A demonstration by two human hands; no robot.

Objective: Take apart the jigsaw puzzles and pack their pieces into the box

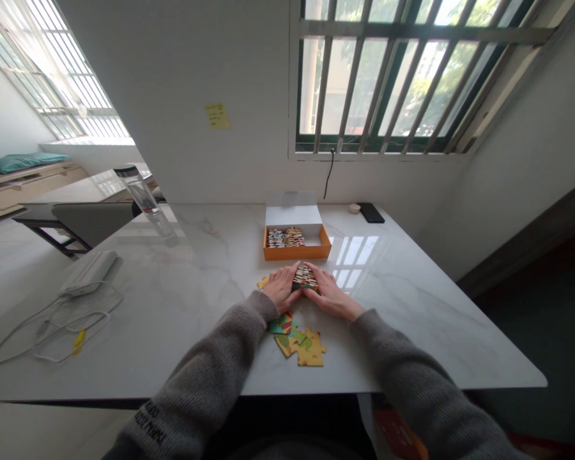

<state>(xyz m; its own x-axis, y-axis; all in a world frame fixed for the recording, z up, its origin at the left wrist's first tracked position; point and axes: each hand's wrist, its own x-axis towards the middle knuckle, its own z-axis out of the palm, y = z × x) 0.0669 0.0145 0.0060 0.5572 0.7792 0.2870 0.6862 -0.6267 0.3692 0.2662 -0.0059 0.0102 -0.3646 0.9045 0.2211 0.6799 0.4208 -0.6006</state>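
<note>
My left hand and my right hand rest on the table with their fingertips pressed against opposite sides of a small stack of jigsaw pieces. The stack's edges show many colours. A few yellow and green jigsaw pieces lie joined just below my wrists, and one yellow piece pokes out beyond my left fingers. Straight ahead, an open orange box with a white lid holds two more stacks of pieces.
The hands work on a white marble table. A glass bottle stands at its far left, near a white device with a looped white cable. A black phone lies at the far edge, below a barred window.
</note>
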